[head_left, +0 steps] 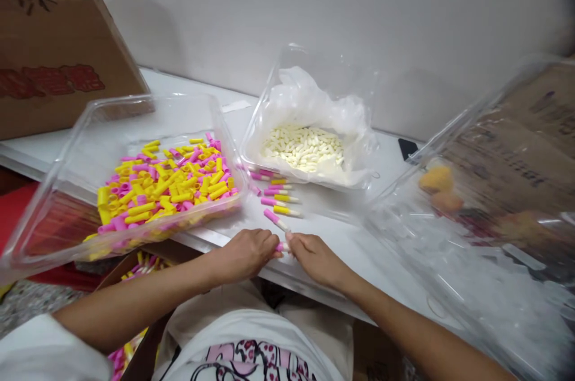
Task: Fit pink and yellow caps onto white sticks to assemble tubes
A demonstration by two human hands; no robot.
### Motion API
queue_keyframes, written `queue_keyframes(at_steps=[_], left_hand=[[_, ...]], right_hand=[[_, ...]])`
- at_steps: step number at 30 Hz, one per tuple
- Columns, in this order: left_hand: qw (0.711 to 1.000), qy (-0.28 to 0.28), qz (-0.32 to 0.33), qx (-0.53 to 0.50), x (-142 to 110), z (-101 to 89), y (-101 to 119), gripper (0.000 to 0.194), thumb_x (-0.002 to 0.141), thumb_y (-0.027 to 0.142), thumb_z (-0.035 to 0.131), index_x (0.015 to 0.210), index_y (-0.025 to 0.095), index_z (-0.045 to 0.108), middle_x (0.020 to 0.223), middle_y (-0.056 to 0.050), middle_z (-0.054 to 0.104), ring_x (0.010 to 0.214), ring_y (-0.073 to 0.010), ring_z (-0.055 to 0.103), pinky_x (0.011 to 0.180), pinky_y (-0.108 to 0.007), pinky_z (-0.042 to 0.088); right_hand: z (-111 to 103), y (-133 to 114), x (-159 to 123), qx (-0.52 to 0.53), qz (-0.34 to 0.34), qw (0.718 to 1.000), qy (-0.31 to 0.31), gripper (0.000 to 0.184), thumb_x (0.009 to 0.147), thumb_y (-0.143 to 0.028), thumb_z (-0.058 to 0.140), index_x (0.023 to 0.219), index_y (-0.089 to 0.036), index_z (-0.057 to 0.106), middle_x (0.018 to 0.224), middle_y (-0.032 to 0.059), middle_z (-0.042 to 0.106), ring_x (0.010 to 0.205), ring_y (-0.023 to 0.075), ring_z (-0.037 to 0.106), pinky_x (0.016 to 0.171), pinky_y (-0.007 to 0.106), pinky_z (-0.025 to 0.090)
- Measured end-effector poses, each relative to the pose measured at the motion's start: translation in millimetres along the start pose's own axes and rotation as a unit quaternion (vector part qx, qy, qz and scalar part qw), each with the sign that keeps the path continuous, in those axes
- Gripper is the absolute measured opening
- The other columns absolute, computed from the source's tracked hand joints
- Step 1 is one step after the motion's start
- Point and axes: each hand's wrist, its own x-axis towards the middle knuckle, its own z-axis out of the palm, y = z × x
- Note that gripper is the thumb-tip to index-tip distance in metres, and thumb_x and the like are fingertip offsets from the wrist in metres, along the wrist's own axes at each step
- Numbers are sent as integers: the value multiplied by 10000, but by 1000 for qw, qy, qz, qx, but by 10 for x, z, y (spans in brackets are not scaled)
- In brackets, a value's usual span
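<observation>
My left hand (251, 251) is closed in a pinch at the table's front edge, on a small pink tube (280, 247) with a white end. Facing it, my right hand (317, 258) pinches the white end of the same piece, though the fingers hide part of it. Just beyond the fingertips lies another pink tube with a white tip (272, 217), its tip close to my right index finger. Several pink and yellow tubes with white tips, among them a yellow one (286, 211), lie in a rough row on the white table (327, 213).
Left, a clear plastic bin (220, 114) holds loose pink and yellow tubes. Behind, a bag-lined clear bin (265, 108) holds pale plugs (305, 147). Right stands a large clear bin (404, 180) of translucent pieces. A cardboard box (54, 39), a dark phone-like object (408, 149) and a wall surround these.
</observation>
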Motion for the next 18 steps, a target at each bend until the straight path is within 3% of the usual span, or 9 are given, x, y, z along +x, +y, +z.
queue_keyframes(at_steps=[4, 6, 8, 10, 13, 14, 16, 18], left_hand=[[988, 38, -147, 35, 167, 231, -116, 279, 955, 327, 318, 1075, 163, 510, 920, -101, 576, 845, -231, 562, 603, -305, 462], [974, 68, -212, 42, 207, 281, -142, 363, 934, 375, 377, 1234, 182, 446, 1076, -140, 551, 954, -266, 554, 625, -329, 489], [965, 111, -236, 27, 159, 228, -91, 500, 901, 439, 436, 1322, 179, 363, 1168, -171, 514, 1000, -281, 551, 644, -346, 508], [968, 163, -190, -9, 16, 40, 23, 551, 886, 454, 463, 1335, 160, 335, 1140, -168, 537, 962, -252, 576, 661, -336, 513], [975, 212, -35, -52, -280, -450, 108, 354, 907, 300, 449, 1239, 180, 432, 975, -95, 617, 818, -170, 598, 644, -274, 488], [974, 219, -24, -43, -365, -631, 61, 294, 906, 247, 433, 1190, 188, 477, 904, -74, 627, 765, -155, 590, 632, -266, 477], [975, 211, -68, -8, -474, -943, -168, 249, 905, 195, 375, 1076, 182, 556, 818, -59, 620, 707, -146, 575, 604, -257, 458], [982, 120, -135, 47, -493, -1135, -517, 259, 874, 143, 369, 978, 159, 605, 852, -80, 615, 727, -160, 568, 609, -264, 443]], right_hand=[[-133, 32, 162, -171, 12, 984, 59, 281, 937, -352, 336, 1011, -159, 527, 952, 101, 629, 811, 213, 604, 649, 287, 405], [-222, 44, 184, -188, -10, 977, 102, 267, 927, -326, 368, 1087, -164, 508, 1028, 105, 618, 872, 215, 607, 675, 291, 421], [-336, 57, 159, -174, -54, 973, 145, 258, 933, -328, 358, 1072, -177, 515, 1006, 86, 626, 850, 197, 612, 675, 285, 431], [-488, 76, 96, -165, -95, 962, 196, 250, 932, -340, 363, 1040, -187, 528, 960, 72, 634, 809, 185, 612, 659, 281, 433], [-781, 115, -5, -150, -94, 950, 259, 232, 917, -365, 401, 980, -200, 551, 856, 50, 641, 720, 171, 603, 626, 274, 425], [-887, 128, -20, -143, -78, 948, 273, 228, 909, -375, 416, 952, -202, 559, 815, 42, 640, 684, 166, 595, 616, 273, 421], [-1086, 157, 11, -126, -39, 948, 288, 229, 888, -394, 443, 896, -207, 575, 747, 29, 636, 628, 158, 578, 600, 273, 416], [-1251, 191, 144, -100, -5, 953, 286, 233, 869, -399, 459, 864, -206, 589, 729, 23, 639, 614, 153, 575, 598, 271, 417]])
